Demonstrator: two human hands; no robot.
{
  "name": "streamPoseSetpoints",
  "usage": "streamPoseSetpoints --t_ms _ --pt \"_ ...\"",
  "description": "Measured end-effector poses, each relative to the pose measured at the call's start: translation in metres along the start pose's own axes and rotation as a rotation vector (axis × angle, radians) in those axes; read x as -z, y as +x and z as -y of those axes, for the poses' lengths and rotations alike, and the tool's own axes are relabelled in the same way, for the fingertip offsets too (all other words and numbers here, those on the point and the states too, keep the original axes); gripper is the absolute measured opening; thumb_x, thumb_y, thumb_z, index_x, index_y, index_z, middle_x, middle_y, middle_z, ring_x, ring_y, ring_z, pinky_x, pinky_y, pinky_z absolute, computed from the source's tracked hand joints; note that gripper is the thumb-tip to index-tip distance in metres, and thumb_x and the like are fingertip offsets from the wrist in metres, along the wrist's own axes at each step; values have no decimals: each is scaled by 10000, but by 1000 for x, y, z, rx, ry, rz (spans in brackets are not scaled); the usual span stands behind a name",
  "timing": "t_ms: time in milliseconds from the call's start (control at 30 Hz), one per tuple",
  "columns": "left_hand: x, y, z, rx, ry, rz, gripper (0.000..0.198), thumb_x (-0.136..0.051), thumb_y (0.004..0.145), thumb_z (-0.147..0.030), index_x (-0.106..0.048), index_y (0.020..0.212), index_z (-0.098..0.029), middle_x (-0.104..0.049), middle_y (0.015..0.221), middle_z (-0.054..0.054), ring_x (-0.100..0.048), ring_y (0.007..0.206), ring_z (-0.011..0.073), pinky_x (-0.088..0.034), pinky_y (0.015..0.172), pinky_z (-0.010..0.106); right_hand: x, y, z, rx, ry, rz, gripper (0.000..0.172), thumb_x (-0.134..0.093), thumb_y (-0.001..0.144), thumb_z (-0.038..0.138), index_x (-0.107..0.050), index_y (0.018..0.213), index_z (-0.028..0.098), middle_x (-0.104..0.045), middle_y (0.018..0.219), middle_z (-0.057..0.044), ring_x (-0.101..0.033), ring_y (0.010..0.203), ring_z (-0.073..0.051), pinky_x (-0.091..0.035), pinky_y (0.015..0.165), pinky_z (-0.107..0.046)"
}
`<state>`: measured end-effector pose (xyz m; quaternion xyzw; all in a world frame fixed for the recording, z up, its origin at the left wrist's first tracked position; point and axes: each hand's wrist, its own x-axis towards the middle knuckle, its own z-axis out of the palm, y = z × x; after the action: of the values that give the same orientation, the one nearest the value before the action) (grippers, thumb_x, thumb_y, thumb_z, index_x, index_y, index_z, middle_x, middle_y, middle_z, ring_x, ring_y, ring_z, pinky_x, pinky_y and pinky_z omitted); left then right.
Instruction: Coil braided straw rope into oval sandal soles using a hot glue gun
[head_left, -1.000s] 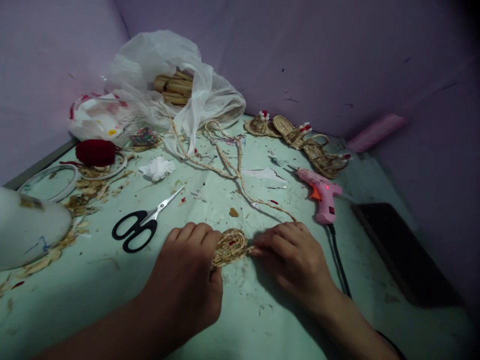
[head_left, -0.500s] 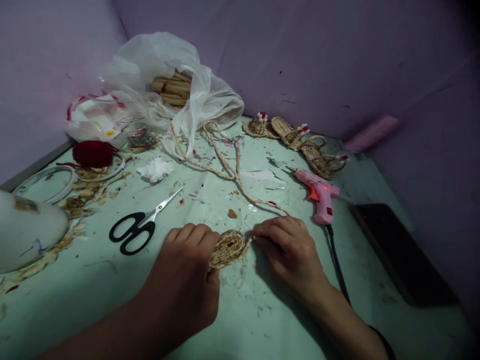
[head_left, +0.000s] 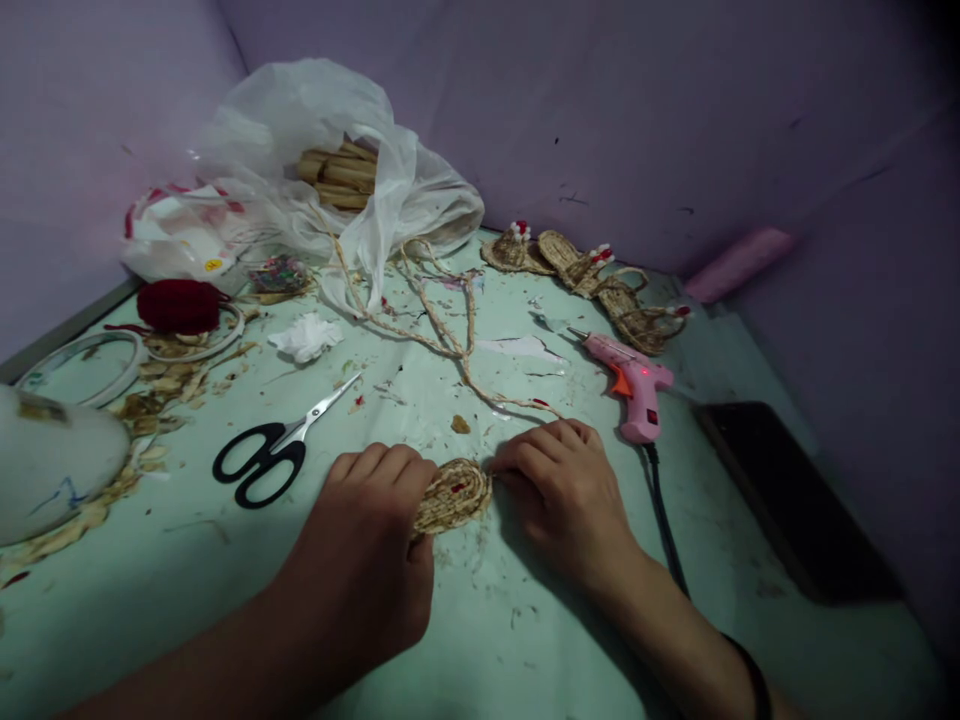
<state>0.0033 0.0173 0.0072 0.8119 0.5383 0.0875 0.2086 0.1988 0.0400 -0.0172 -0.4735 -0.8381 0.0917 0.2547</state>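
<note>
My left hand [head_left: 375, 540] is closed around the left end of a flat oval coil of braided straw [head_left: 457, 492], which has a small red spot near its middle. Its thumb lies underneath, and the left part of the coil is hidden by the fingers. At the coil's right edge, my right hand [head_left: 562, 490] pinches the braided straw cord [head_left: 495, 400] with its fingertips. From there the loose length of cord runs away over the table toward a plastic bag. Black-handled scissors [head_left: 281, 450] lie just beyond my left hand.
A pink glue gun [head_left: 634, 385] with a lit red light and a phone [head_left: 795, 500] lie on the right. Several woven straw slippers [head_left: 637, 315] rest by the wall. At the back, a plastic bag [head_left: 412, 190] holds dry stalks; red yarn [head_left: 178, 306] and a white container [head_left: 60, 465] are left.
My right hand has moved left toward the coil, and the short stretch of cord between them now lies close against its edge. My left hand keeps its grip. The view has shifted slightly.
</note>
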Motion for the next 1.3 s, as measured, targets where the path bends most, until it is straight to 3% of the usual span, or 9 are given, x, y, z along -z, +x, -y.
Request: streamPoseSetpoints --t_ms 333,500,700,900,1133,1300 --pt "-2 1 1 -6 -21 -20 250 -484 633 -87 -535 858 -184 -548 856 57 -461 811 245 -359 727 424 -7 2 -4 69 2 -68 164 -552 812 81 -665 797 199 -684 736 -22 -550 727 -201 -348 721 -389" --pt "-3 1 2 -10 -5 -32 251 -485 629 -97 -533 863 -175 -547 859 64 -476 835 252 -365 738 425 -10 2 3 -22 -80 -167 110 -582 786 109 -665 760 176 -661 799 -86 -543 758 -243 -389 664 -399" --pt "-5 1 4 -9 -10 -56 279 -504 634 -108 -535 903 -173 -559 880 67 -496 857 254 -374 772 431 0 -7 11 -53 344 -263 223 -506 799 40 -618 932 181 -572 850 -59 -570 734 -156 -475 601 -280" --pt "2 -1 7 -24 -14 11 250 -586 682 -176 -546 929 -172 -561 932 68 -491 909 254 -375 815 437 -1 -14 24 96 338 20 112 -554 807 97 -636 866 144 -604 808 -78 -562 717 -173 -481 602 -302" --pt "2 -3 3 -26 -8 26 244 -556 680 -122 -551 918 -178 -551 934 72 -485 911 253 -397 796 426 -17 -16 33 56 219 -32 123 -505 779 81 -609 758 144 -594 739 -84 -533 689 -195 -447 580 -331" --pt "6 -6 7 -39 -54 17 310 -591 655 -123 -567 959 -181 -583 990 75 -516 941 259 -418 833 442 -10 -20 38 43 100 -100 82 -530 768 94 -579 792 154 -596 805 -91 -524 737 -209 -420 621 -357"
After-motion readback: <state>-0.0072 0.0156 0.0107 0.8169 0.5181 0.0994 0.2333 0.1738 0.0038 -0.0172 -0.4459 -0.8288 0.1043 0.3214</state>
